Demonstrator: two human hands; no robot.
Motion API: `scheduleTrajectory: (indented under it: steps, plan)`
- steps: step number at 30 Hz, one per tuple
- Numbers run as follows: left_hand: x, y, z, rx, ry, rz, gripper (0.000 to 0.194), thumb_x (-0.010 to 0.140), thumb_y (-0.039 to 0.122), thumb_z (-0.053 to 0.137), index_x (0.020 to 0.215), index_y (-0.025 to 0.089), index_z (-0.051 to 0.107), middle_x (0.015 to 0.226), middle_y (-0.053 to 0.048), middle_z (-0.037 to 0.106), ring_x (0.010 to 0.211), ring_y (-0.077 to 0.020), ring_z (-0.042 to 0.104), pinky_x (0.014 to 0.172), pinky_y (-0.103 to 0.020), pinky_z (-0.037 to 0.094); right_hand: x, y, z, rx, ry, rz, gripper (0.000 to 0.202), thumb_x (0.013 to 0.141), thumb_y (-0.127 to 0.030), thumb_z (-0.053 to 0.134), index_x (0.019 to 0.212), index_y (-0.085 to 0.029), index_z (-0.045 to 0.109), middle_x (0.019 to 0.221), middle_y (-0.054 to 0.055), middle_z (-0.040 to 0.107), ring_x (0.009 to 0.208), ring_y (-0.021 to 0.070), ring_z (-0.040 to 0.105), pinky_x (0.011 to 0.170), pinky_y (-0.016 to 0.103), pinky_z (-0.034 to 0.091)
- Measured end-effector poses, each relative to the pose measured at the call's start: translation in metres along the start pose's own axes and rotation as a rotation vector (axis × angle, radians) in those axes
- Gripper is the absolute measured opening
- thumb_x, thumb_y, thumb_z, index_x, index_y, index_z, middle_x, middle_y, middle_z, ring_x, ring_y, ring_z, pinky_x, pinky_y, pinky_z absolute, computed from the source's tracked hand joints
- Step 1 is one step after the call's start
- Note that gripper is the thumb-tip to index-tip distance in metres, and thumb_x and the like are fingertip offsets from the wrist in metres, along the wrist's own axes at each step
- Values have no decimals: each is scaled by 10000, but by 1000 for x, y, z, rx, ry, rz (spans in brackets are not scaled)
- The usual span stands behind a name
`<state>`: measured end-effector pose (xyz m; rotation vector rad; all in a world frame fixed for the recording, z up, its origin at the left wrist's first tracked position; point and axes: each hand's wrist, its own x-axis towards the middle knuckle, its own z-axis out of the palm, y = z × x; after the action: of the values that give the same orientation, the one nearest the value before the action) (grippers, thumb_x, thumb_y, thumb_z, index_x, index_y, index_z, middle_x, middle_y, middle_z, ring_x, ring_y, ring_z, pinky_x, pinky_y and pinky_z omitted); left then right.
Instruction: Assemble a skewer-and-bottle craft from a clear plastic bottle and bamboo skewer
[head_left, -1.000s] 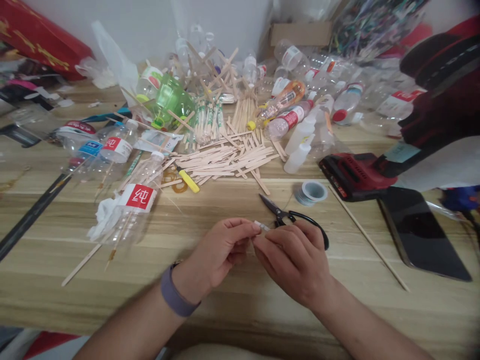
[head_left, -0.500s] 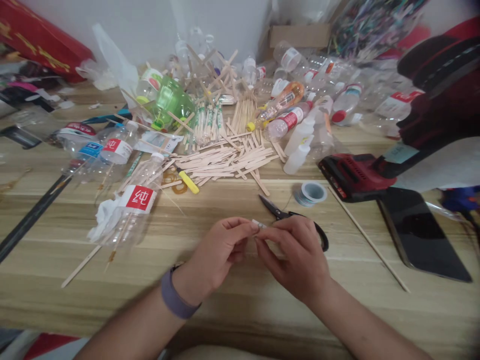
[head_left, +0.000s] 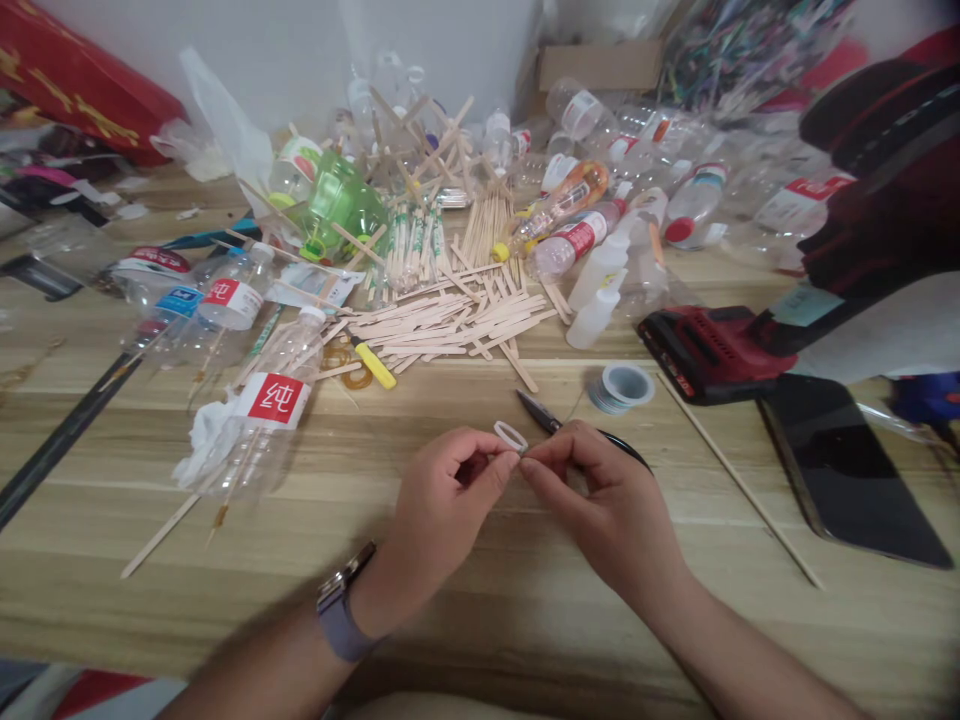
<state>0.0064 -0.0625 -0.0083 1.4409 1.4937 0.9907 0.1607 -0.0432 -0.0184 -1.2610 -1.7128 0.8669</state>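
A small white ring stands up from the fingertips of my left hand, which pinches its lower edge between thumb and forefinger. My right hand is closed too, its thumb and forefinger tips meeting right beside the ring; what they pinch is too small to make out. Black scissors lie just beyond, their handles partly hidden behind my right hand. A spool of thin wire or thread rests behind the scissors, with a strand leading toward my right hand.
Wooden sticks and many plastic bottles crowd the back. A yellow-handled tool lies mid-table. Nearer left is a labelled bottle. A red and black power tool, a phone and a long thin stick are at right.
Both hands have turned, and the ring now shows as an open loop above the fingertips. My left wrist has rotated, bringing the watch into view. My right hand covers more of the scissor handles.
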Motion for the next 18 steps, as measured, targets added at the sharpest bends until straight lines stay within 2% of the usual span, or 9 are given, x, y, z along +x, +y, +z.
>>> scheduleTrajectory:
  steps: [6,12,18]
  plan:
    - [-1,-3,1,146,21,156,135,890,243,547,849,196,668,790,4,658,689,-123,557,632,-224,409,2,1,-2,124,-60,181,150,761,-293,628,645,-199,646,597,8,598,565,145,519,539,279,406]
    - [-3,-3,0,224,9,240,147,911,224,526,879,186,663,796,-10,642,718,-129,567,661,-227,414,4,-1,-5,224,-127,379,208,719,-387,663,643,-194,639,578,-6,587,541,131,485,514,267,378]
    - [-3,-2,1,269,-4,293,142,919,215,525,862,178,649,784,-11,637,718,-129,567,663,-228,421,6,-2,-6,327,-131,426,214,696,-398,689,637,-197,645,559,-21,565,518,118,465,462,244,317]
